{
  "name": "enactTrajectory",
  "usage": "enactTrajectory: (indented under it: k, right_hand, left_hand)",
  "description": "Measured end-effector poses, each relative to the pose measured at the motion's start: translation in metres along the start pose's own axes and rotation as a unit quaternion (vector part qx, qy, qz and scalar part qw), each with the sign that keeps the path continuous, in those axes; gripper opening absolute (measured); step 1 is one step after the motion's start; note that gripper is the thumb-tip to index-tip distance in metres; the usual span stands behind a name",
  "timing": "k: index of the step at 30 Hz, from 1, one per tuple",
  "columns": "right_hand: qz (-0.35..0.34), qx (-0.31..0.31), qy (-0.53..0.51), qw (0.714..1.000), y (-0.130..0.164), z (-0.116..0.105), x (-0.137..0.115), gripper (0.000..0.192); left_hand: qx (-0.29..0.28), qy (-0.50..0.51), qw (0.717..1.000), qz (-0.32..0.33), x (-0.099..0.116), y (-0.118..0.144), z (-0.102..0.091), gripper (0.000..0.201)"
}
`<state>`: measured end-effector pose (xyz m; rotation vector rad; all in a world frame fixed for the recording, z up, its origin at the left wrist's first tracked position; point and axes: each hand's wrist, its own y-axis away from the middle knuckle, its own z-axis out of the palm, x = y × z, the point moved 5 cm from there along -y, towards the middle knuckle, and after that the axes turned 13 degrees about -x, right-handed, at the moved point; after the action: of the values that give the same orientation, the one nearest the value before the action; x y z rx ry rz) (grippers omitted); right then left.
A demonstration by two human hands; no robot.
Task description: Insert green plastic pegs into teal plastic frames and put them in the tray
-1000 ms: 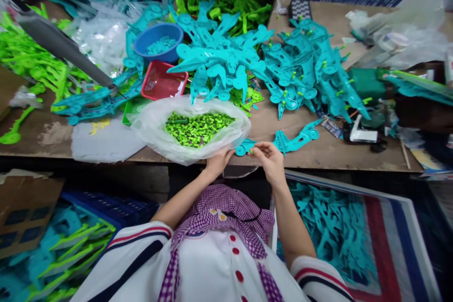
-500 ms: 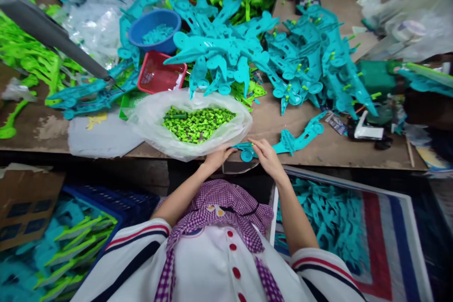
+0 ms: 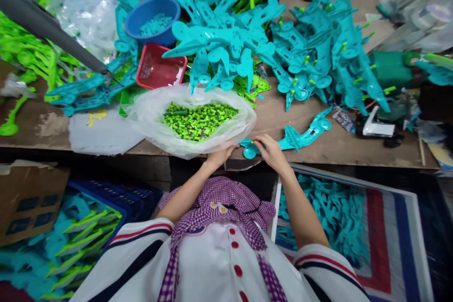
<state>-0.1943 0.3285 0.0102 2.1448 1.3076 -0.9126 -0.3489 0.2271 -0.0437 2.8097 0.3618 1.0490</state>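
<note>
Head view: both hands meet at the table (image 3: pixel 318 151) edge, right hand (image 3: pixel 272 151) pinching a teal plastic part (image 3: pixel 304 134) extending toward 2 o'clock, left hand (image 3: pixel 217 155) fingers curled beside the bag (image 3: pixel 159 127) rim; probably light, stiff, best gripped near its round end.

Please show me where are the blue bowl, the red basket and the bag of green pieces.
blue bowl (image 3: pixel 142 14), head view, on its front rim.
red basket (image 3: pixel 158 71), head view, on its inner floor.
bag of green pieces (image 3: pixel 152 109), head view, on its clear plastic edge.

Both hands (image 3: pixel 219 155) (image 3: pixel 272 151) close together, fingers curled, forearms extended.
</note>
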Motion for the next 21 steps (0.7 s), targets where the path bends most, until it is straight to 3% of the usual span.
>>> enactTrajectory:
  k: [5,12,18,21]
  right_hand:
    - [-0.008,-0.036,0.039,0.999,-0.004,0.004,-0.004,0.028]
    - [-0.023,-0.04,0.067,0.997,-0.01,0.012,0.002,0.029]
    - [-0.043,-0.07,0.127,0.988,-0.015,0.023,0.004,0.031]
    - [-0.046,-0.049,0.126,0.99,-0.012,0.026,0.004,0.032]
  left_hand:
    - [0.009,-0.004,1.0,0.006,0.0,0.0,-0.001,0.028]
    - [0.014,-0.023,0.999,0.019,0.0,-0.001,0.0,0.035]
    - [-0.006,-0.009,1.0,0.025,0.001,-0.003,0.0,0.033]
    - [-0.009,0.017,1.0,0.018,0.001,-0.004,-0.002,0.03]
